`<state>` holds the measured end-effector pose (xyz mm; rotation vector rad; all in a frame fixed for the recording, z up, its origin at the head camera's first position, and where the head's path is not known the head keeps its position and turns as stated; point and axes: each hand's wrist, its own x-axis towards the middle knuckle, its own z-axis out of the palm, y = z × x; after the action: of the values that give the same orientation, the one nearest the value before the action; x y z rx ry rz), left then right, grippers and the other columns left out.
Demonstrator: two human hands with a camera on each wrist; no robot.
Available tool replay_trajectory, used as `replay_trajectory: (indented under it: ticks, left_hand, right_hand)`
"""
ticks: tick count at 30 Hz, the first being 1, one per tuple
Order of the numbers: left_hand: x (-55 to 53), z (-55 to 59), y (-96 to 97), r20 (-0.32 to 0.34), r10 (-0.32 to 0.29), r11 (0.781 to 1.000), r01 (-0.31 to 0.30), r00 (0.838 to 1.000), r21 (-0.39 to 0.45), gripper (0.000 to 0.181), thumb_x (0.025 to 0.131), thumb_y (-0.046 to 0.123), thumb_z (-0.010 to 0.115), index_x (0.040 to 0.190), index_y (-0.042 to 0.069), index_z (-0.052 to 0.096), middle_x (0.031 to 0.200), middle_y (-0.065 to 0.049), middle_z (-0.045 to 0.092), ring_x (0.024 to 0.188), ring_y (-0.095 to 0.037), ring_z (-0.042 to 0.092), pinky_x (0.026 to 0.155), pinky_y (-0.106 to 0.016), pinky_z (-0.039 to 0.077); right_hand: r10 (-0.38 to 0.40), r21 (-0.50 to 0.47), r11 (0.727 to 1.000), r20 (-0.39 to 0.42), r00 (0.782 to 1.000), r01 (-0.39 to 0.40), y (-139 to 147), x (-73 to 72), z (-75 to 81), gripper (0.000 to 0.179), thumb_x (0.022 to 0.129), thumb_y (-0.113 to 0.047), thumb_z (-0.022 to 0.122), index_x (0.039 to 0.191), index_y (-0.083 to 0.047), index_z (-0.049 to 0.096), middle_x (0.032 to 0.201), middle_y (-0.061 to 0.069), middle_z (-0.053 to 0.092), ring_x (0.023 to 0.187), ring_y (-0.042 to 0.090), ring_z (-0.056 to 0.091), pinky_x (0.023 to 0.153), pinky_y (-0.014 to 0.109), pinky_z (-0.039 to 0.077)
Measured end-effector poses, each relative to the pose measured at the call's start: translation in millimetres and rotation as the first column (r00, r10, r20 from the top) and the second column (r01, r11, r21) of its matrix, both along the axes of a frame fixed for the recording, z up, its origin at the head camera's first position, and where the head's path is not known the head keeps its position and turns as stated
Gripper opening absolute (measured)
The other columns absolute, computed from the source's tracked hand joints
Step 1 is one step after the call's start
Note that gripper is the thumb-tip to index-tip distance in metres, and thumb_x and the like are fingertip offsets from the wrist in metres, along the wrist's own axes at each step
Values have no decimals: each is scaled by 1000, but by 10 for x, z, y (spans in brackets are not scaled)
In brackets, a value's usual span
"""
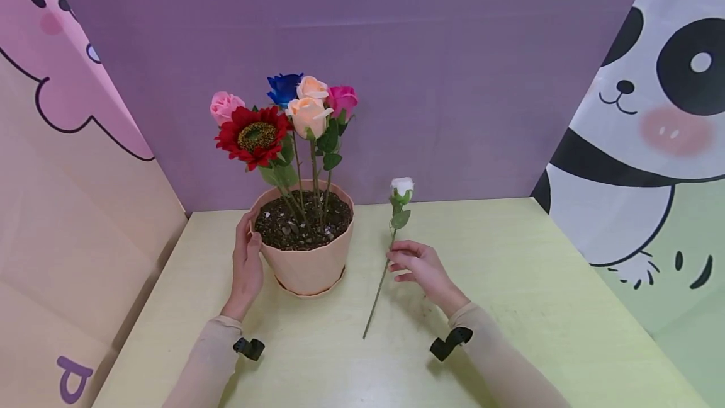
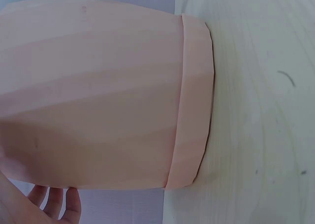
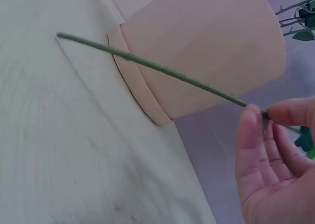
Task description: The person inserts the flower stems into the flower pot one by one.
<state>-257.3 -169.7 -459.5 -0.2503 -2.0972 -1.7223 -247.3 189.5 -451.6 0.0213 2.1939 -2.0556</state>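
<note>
A peach flowerpot (image 1: 306,269) filled with dark soil (image 1: 294,225) stands on a saucer. From the soil rise several artificial flowers: a red sunflower (image 1: 253,136), a pink rose (image 1: 226,107), a blue rose (image 1: 284,89), a magenta rose (image 1: 342,101) and peach roses (image 1: 309,116). My left hand (image 1: 247,269) rests against the pot's left side, fingers laid along the wall near the rim. To the pot's right, my right hand (image 1: 421,269) pinches the stem of a white rose (image 1: 402,187) between thumb and fingertips. Its green stem (image 3: 177,76) slants, bloom up, lower end toward me.
The pale wooden table (image 1: 510,257) stretches out to the right of the pot. Behind it hangs a purple backdrop (image 1: 453,80). A panda-print panel (image 1: 651,131) flanks the right, and a pink and cream panel (image 1: 68,206) the left.
</note>
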Motion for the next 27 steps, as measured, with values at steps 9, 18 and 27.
replay_trajectory:
  ticks: [9,18,27]
  left_hand:
    - [0,2,3,6,0,1000,0,1000,1,51,117,26,31,166,16,28,176,-9,26,164,-41,19,127,-70,22]
    - [-13,-9,-6,-9,3,1000,-3,1000,10,50,117,25,31,166,15,29,175,-10,26,163,-40,20,127,-70,22]
    - [-17,-4,1,-23,6,1000,-6,1000,5,50,116,24,31,165,15,30,175,-9,28,163,-40,22,127,-70,23]
  right_hand:
    - [-57,-175,984,-130,990,34,102,5,221,20,102,-12,69,119,-3,63,99,-5,73,90,10,74,76,28,64]
    - [-127,-325,945,-304,944,22,142,27,577,8,104,-8,67,102,-15,69,103,-4,82,96,10,79,77,28,65]
    - [-130,-396,918,-375,918,-32,91,76,882,17,104,-3,65,103,-18,71,102,-4,81,95,10,78,76,28,65]
